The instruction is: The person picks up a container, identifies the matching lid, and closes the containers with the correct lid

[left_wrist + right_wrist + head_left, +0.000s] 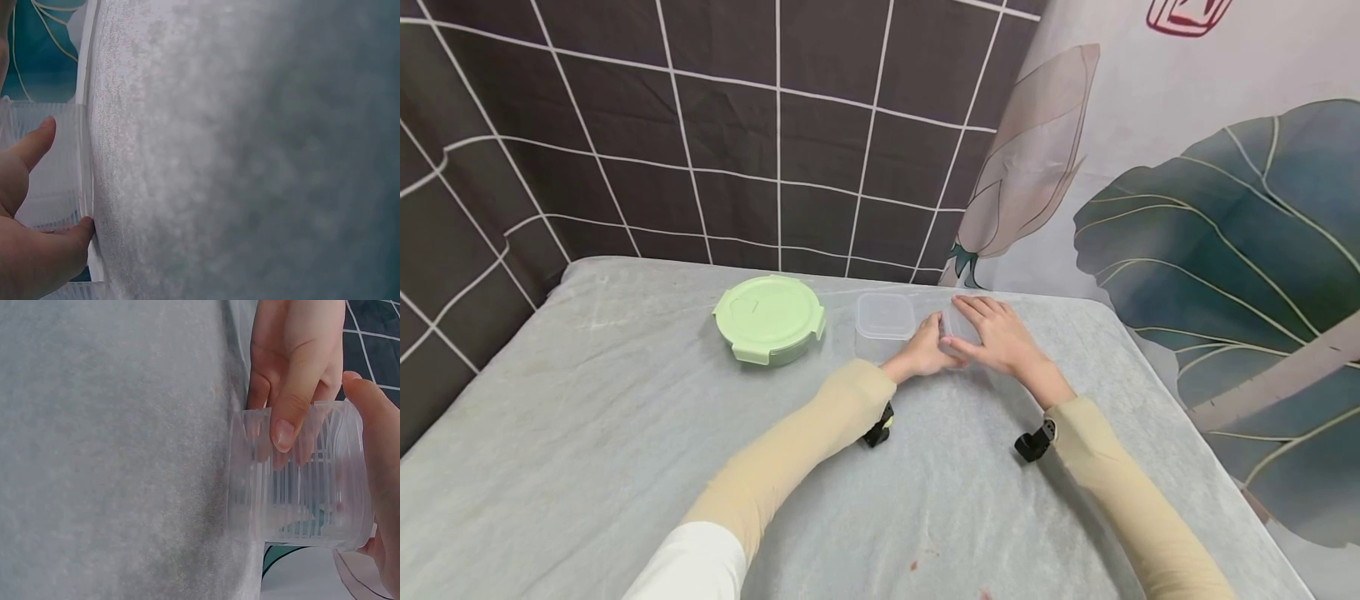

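Observation:
A clear plastic food container [962, 327] stands on the cloth-covered table between the two hands. From its left side, the left hand [925, 348] holds it, fingers spread around the wall; some of them show through the ribbed plastic of the container [306, 500] in the right wrist view. Over its top lies the right hand [1000, 337], fingers extended across the upper surface and thumb at the nearer edge. A second clear container [885, 317] with a lid stands just left, partly hidden behind the left forearm.
Farther left sits a round bowl [769, 318] with a light green clip lid. Grey cloth [850, 517] covers the table. A dark gridded curtain [722, 125] hangs behind, beside a leaf-printed one [1225, 233] at right. Black wrist cameras [1036, 442] stick out below the sleeves.

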The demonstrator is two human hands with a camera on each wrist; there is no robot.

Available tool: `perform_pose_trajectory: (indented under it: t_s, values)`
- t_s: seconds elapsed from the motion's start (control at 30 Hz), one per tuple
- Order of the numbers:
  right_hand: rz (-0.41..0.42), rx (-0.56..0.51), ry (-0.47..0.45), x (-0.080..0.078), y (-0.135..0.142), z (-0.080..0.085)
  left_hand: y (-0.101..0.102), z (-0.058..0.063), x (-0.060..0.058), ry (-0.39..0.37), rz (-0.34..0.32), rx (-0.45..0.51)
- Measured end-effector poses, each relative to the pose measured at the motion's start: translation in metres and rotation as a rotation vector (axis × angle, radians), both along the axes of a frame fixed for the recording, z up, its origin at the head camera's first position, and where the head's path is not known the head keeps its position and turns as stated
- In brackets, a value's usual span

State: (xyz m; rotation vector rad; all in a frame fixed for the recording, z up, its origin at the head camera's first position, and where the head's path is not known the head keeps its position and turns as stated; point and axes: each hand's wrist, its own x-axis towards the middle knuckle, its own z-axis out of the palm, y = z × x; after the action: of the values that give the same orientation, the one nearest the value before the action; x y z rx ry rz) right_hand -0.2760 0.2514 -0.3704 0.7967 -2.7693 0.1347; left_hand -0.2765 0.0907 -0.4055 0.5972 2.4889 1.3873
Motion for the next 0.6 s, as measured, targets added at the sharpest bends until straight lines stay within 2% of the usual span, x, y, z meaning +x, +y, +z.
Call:
perform_pose_trajectory:
  t_s: [0.4, 0.6]
  values:
    - [-0.002, 0.026, -0.022, -0.0019, -0.0012, -0.0018, 0.0009, -0.0009, -0.0004, -0.006, 0.007, 0.026]
    - [0.007, 0.037, -0.040, 0.0003, -0.0027, -0.0024, 0.0006, -0.0016, -0.0004, 0.016, 0.008, 0.026]
